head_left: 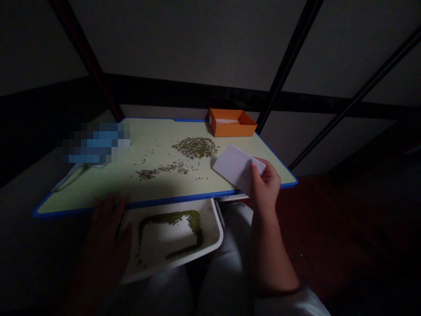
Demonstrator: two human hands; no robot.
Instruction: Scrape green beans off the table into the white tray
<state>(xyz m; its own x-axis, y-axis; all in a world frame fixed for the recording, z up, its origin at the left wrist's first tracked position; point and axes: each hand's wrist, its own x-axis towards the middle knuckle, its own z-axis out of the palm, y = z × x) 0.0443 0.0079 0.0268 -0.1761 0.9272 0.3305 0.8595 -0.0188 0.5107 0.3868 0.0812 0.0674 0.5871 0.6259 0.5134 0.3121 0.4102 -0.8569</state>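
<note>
My right hand (265, 182) grips a flat white plastic scraper (235, 166) by its right end, thumb on top. Just left of the scraper, a pile of small green and pale grains (196, 148) lies on the light table board (158, 131). A thinner strip of the same kind of grains (161, 170) is spread nearer to me. My left hand (110, 224) is in shadow, its fingers stretched out at the board's front edge, next to a white plastic basin (215, 232). Green grains (194, 219) line the basin's bottom edges.
An orange open box (233, 127) stands at the back right of the board, with something pale inside. A blurred-out blue item (98, 145) lies on the left. The board has a blue rim (184, 199). Panelled walls rise behind it, and my legs are under the basin.
</note>
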